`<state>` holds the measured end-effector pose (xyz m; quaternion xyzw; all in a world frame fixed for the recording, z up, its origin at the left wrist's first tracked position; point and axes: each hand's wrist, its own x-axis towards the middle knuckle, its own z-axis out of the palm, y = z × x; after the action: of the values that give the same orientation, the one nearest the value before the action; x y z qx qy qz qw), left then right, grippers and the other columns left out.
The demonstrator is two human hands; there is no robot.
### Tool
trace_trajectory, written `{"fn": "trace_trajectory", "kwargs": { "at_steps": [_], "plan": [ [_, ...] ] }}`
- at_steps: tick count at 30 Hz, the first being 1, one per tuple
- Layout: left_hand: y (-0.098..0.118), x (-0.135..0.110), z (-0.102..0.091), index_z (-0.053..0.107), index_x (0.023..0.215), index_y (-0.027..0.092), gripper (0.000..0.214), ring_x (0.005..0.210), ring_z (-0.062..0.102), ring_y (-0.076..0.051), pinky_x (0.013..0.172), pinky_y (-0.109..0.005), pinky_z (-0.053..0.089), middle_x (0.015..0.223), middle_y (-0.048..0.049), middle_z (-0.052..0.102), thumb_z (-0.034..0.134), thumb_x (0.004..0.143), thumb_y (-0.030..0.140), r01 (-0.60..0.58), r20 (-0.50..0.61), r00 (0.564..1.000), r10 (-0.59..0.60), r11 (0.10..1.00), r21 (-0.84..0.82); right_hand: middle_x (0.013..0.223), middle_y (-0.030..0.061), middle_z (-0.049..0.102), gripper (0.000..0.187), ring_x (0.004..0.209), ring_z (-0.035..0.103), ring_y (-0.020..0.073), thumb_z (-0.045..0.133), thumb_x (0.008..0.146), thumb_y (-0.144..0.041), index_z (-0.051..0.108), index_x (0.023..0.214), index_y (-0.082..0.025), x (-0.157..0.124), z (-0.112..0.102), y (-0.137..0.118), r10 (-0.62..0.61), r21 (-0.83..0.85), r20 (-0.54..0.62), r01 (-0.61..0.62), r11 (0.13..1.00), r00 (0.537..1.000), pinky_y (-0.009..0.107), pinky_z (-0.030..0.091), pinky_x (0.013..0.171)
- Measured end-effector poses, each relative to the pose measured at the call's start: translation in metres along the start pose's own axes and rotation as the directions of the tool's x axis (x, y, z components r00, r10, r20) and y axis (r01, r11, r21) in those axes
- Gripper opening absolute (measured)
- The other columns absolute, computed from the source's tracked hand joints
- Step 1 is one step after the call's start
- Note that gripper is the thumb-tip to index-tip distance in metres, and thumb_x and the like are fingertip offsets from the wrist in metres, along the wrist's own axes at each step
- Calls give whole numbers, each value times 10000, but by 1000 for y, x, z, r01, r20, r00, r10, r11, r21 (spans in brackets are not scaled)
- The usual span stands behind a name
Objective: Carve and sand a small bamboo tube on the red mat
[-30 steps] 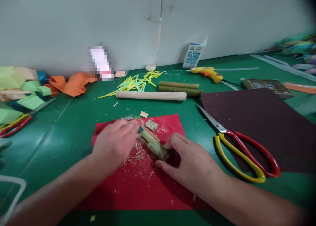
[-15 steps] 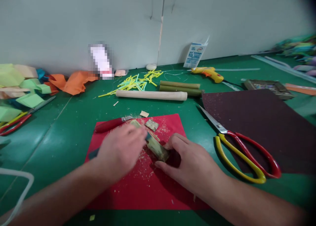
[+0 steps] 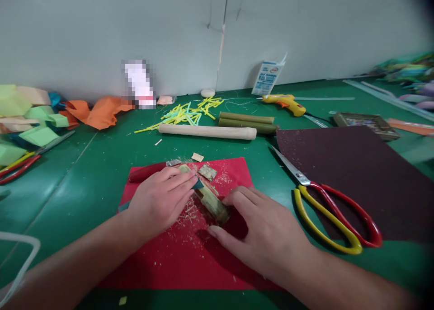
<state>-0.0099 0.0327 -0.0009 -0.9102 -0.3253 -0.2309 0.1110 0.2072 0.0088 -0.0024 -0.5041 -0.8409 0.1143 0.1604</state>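
Note:
My left hand [image 3: 161,197] presses its fingers down on a dark blue-grey flat strip [image 3: 198,182] that looks like sandpaper. Its other end sticks out by my wrist. The strip lies across a split piece of green bamboo [image 3: 214,204], pale along its top and partly hidden by my left fingers. At the near end of the bamboo, my right hand [image 3: 261,224] is curled, its fingers against the side and its thumb low beside it. Underneath is a red sheet [image 3: 176,267] strewn with shavings. A small square bamboo chip [image 3: 207,172] and a red-handled knife [image 3: 149,171] lie near my left hand.
Large scissors [image 3: 322,201] lie right, partly over a dark brown sheet [image 3: 352,165]. Behind are a pale wooden rod [image 3: 206,131], green bamboo tubes [image 3: 249,125], yellow straw pieces [image 3: 181,115] and a yellow glue gun [image 3: 285,104]. More scissors [image 3: 32,158] and folded papers [image 3: 40,137] sit left.
My left hand has slid slightly left and down along the bamboo and is sharper now. The right thumb has shifted a little away from the bamboo's near end.

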Motion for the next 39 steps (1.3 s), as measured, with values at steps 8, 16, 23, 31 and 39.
{"fn": "trace_trajectory", "kwargs": {
  "at_steps": [8,16,23,31,39],
  "plan": [
    [-15,-3,-2,634,1054,103,228,936,585,-187,820,-342,517,1046,-66,678,508,870,154,49,-7,999,-49,998,38,758,11,562,224,666,565,193,551,780,-443,533,761,-220,1,1,3,21,-47,17,-21,999,1000,304,377,538],
    [0,-4,-1,641,1021,77,231,948,601,-207,818,-367,521,1056,-100,670,466,877,123,-54,33,998,51,992,111,745,0,551,214,650,563,183,602,753,-401,493,738,-217,1,4,3,40,-57,-7,-41,998,999,289,358,508],
    [0,-3,-1,649,986,92,220,945,617,-193,807,-356,533,1023,-101,683,456,882,111,10,-1,1000,-10,992,128,750,11,550,227,669,558,186,551,785,-431,494,751,-214,1,3,4,60,-23,27,-59,998,998,294,367,535],
    [-5,-3,-2,638,1024,103,216,932,621,-196,805,-358,530,1028,-91,683,485,873,129,56,-31,998,-52,993,108,779,11,557,215,689,559,182,564,774,-418,504,775,-212,2,3,1,83,33,45,-84,996,996,294,385,559],
    [-5,-5,0,643,995,96,216,947,608,-202,790,-363,529,1029,-103,677,464,876,116,20,19,1000,-22,990,137,773,10,558,225,682,556,180,573,765,-425,499,761,-212,2,3,2,94,45,51,-96,994,994,294,384,559]
  ]
}}
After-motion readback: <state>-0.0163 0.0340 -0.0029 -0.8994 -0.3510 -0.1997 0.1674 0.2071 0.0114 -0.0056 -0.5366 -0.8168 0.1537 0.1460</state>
